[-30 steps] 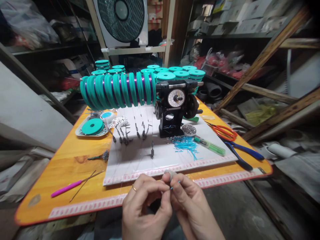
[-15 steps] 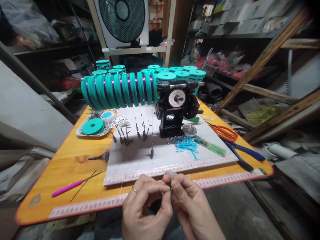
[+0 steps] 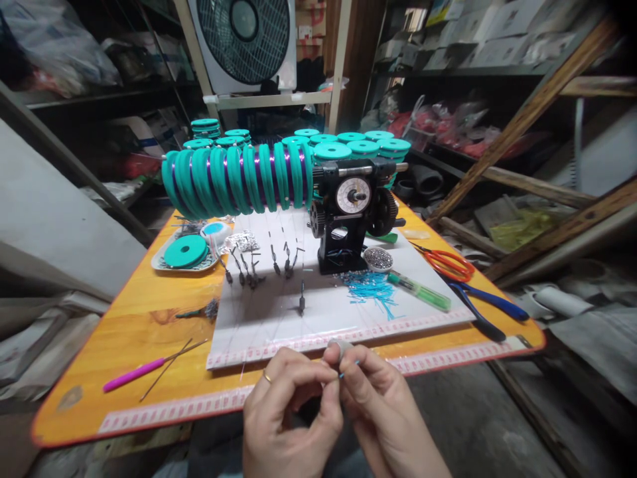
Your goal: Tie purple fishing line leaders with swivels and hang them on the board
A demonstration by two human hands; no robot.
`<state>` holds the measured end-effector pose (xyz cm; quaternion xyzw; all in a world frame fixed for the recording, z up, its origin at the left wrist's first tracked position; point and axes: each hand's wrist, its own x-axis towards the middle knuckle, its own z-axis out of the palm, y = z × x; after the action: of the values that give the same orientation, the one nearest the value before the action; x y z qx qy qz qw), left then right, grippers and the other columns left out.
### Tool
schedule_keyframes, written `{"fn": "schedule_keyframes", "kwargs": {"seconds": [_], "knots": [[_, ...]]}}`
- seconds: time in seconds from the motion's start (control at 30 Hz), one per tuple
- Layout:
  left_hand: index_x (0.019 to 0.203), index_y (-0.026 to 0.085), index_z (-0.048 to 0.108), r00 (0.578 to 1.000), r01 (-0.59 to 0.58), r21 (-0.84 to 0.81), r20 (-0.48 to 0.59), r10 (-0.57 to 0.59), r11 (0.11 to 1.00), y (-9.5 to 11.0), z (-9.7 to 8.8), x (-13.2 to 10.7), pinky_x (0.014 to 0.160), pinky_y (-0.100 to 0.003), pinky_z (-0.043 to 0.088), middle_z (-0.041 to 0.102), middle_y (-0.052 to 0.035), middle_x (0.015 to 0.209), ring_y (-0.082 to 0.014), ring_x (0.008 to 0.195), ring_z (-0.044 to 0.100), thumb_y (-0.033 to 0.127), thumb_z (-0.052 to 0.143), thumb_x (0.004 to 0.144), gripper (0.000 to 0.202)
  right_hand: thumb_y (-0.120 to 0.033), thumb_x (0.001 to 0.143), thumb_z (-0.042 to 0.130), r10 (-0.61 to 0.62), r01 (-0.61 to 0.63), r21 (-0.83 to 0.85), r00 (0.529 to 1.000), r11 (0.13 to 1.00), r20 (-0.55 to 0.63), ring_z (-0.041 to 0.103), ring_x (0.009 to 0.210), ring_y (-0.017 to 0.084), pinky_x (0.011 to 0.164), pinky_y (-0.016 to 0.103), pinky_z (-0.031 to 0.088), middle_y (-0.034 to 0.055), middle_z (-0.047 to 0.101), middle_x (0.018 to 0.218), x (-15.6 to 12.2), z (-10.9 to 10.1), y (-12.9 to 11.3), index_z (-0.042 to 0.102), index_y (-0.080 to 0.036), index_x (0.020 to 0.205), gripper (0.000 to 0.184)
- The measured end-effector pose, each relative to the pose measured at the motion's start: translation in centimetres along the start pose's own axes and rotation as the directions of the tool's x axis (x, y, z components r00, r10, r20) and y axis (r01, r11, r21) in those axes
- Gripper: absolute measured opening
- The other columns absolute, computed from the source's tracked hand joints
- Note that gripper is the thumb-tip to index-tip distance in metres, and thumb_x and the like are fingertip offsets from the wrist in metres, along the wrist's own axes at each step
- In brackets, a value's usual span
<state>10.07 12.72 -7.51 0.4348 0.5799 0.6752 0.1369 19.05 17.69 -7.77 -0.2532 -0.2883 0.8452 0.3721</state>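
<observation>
My right hand [image 3: 385,401] is closed in a pinch on a thin blue strip [image 3: 342,376], its ends poking out past the fingertips. A greyish-white wrap covers one fingertip at the top of the grip. My left hand [image 3: 291,411], with a gold ring, meets it tip to tip; thumb and forefinger are pinched together, and what lies between them is too small to make out. Both hands are in front of the table's near edge. Beyond them, a pile of similar blue strips [image 3: 371,289] lies on the white board [image 3: 279,328].
A black geared winder [image 3: 343,219] carries a row of teal spools [image 3: 239,179]. Thin lines with dark weights [image 3: 302,303] hang over the board. Around it lie a metal-bead dish [image 3: 378,259], a green-handled cutter [image 3: 423,292], blue pliers [image 3: 492,305], orange scissors [image 3: 450,264] and a pink hook tool [image 3: 132,376].
</observation>
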Motion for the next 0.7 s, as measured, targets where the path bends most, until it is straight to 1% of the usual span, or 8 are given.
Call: {"fn": "schedule_keyframes", "kwargs": {"seconds": [0.27,0.53,0.63,0.7], "knots": [[0.084,0.024,0.066,0.999,-0.034,0.035,0.026,0.033,0.999,-0.34,-0.21,-0.19,0.06,-0.015,0.048,0.056,0.0023,0.077,-0.0088,0.068,0.058,0.008,0.063,0.085,0.016,-0.033,0.08,0.079,-0.011,0.011,-0.027,1.0,1.0,0.002,0.064,0.087,0.015,0.086,0.029,0.049,0.002,0.069,0.098,0.11,-0.39,0.04,0.072,-0.023,0.079,0.013],[0.085,0.023,0.065,0.997,-0.076,0.078,0.032,0.074,0.994,-0.46,-0.22,-0.24,0.059,-0.016,0.049,0.057,0.0024,0.076,-0.0094,0.068,0.058,0.006,0.062,0.084,0.018,-0.034,0.078,0.08,-0.036,0.035,-0.048,0.999,0.998,-0.018,0.065,0.088,0.017,0.088,0.031,0.049,0.0033,0.069,0.097,0.19,-0.39,0.19,0.072,-0.022,0.078,0.014],[0.085,0.022,0.065,0.993,-0.111,0.103,0.04,0.107,0.988,-0.58,-0.5,-0.06,0.058,-0.017,0.05,0.058,0.0022,0.076,-0.0099,0.067,0.058,0.005,0.062,0.084,0.018,-0.034,0.079,0.08,-0.032,0.031,-0.069,0.999,0.997,-0.013,0.066,0.09,0.017,0.089,0.03,0.049,0.0038,0.07,0.096,0.2,-0.45,0.09,0.073,-0.022,0.078,0.014],[0.089,0.022,0.066,0.984,-0.165,0.132,0.083,0.155,0.977,-0.73,-0.89,0.18,0.055,-0.017,0.049,0.059,0.0021,0.077,-0.0098,0.067,0.059,0.003,0.063,0.083,0.02,-0.034,0.079,0.08,-0.051,0.05,-0.078,0.999,0.996,-0.01,0.066,0.09,0.016,0.086,0.027,0.051,0.0033,0.071,0.097,0.2,-0.52,0.01,0.074,-0.023,0.08,0.012]]}}
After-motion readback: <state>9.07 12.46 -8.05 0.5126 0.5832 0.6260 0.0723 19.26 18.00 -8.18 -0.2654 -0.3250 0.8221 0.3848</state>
